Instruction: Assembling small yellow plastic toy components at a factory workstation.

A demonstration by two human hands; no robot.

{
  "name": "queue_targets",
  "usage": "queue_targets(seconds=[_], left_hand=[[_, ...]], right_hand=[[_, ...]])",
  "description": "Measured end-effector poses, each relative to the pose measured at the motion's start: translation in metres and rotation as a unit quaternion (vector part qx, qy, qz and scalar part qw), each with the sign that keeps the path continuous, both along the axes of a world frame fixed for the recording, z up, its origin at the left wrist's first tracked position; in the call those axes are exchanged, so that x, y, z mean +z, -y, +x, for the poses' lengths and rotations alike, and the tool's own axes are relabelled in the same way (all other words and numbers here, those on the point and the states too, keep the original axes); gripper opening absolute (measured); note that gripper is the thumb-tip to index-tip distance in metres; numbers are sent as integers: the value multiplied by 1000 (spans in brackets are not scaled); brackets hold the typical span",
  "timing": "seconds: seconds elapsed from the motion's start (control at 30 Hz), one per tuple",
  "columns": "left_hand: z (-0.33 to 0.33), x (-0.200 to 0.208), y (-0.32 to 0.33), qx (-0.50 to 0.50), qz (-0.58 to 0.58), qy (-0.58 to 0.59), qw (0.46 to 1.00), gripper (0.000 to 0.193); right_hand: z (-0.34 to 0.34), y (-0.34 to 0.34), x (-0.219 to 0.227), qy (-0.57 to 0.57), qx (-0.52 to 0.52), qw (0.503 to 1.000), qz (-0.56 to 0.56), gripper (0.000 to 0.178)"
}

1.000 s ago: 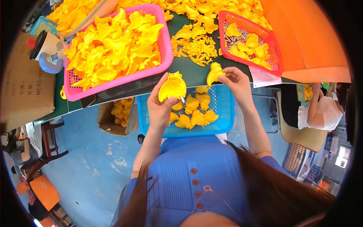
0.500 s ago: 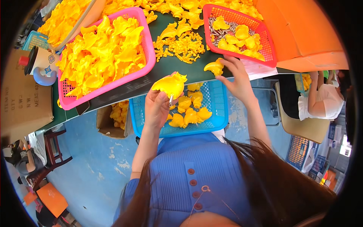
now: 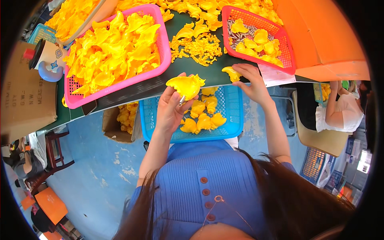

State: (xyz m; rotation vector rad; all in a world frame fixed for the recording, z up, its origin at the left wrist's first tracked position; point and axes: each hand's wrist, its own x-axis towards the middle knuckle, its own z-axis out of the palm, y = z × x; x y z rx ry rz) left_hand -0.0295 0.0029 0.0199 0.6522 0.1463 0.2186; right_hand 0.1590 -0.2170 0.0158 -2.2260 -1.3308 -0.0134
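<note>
Pinching a hollow yellow shell [image 3: 185, 85] between thumb and fingers, the left hand [image 3: 170, 107] holds it at the near edge of the green table [image 3: 170, 72], with a small metal cylinder [image 3: 182, 100] jutting from its lower side. The right hand [image 3: 253, 82] has its thumb and fingertips closed on a smaller yellow piece [image 3: 230, 74], well apart from the shell and near the red basket [image 3: 289, 50]. Below, more yellow pieces [image 3: 204, 121] lie in a blue basket [image 3: 236, 116].

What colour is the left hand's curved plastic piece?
The curved plastic piece is bright yellow, clearest in head view.
</note>
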Motion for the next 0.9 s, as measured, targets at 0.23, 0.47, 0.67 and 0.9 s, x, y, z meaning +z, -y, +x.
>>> queue_targets(seconds=[0.23,0.47,0.67,0.9], left_hand=[[1,-1,4,8,45,-30,999,60],[-2,-4,3,3,65,-32,997,45],[-5,-4,2,13,73,-35,997,42],[-4,-2,1,11,82,-47,995,40]], right_hand=[[-39,-44,38,-212,31,937,276,46],[-70,-82,63,-215,117,946,213,47],[-73,-86,64,-202,123,954,186,45],[-74,-86,60,-216,115,952,186,44]])
